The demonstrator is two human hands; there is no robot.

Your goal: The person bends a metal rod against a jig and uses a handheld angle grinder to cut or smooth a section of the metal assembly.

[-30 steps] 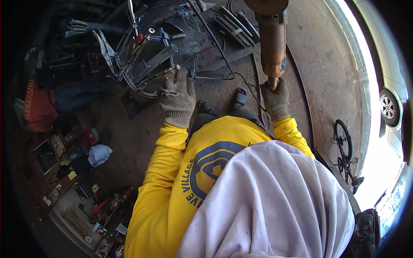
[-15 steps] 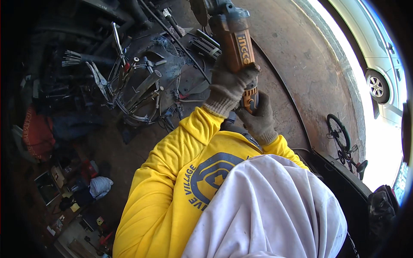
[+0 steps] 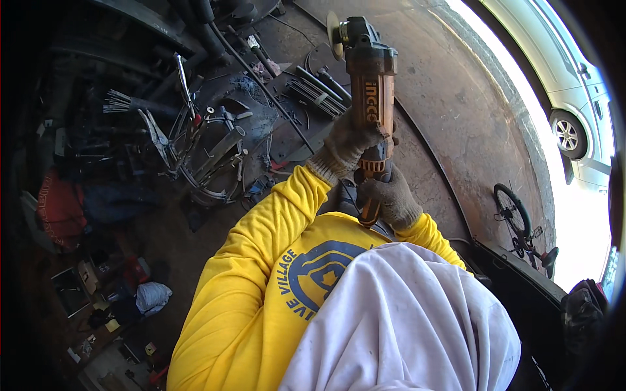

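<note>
An angle grinder (image 3: 373,85) with an orange and black body stands out ahead of me, its head pointing away and its handle toward my chest. My left hand (image 3: 352,144), in a worn brown knit glove, is wrapped round the middle of the body. Closer to me, my right hand (image 3: 394,197) grips the rear handle in a matching glove. A thin pale disc (image 3: 335,36) sits on the left side of the grinder's head, apart from anything else. Both yellow sleeves lead to the gloves.
Left of the grinder, pliers (image 3: 154,135), metal rods (image 3: 317,96) and scrap crowd a dark work area. A long thin bar (image 3: 427,146) lies along the floor at the right. Farther right are a bicycle (image 3: 515,215) and a silver vehicle (image 3: 574,78). A red cloth (image 3: 59,208) lies far left.
The grinder has come nearer and slightly right, so its head and disc show fully. Both hands keep hold of it; more of the rear handle is visible.
</note>
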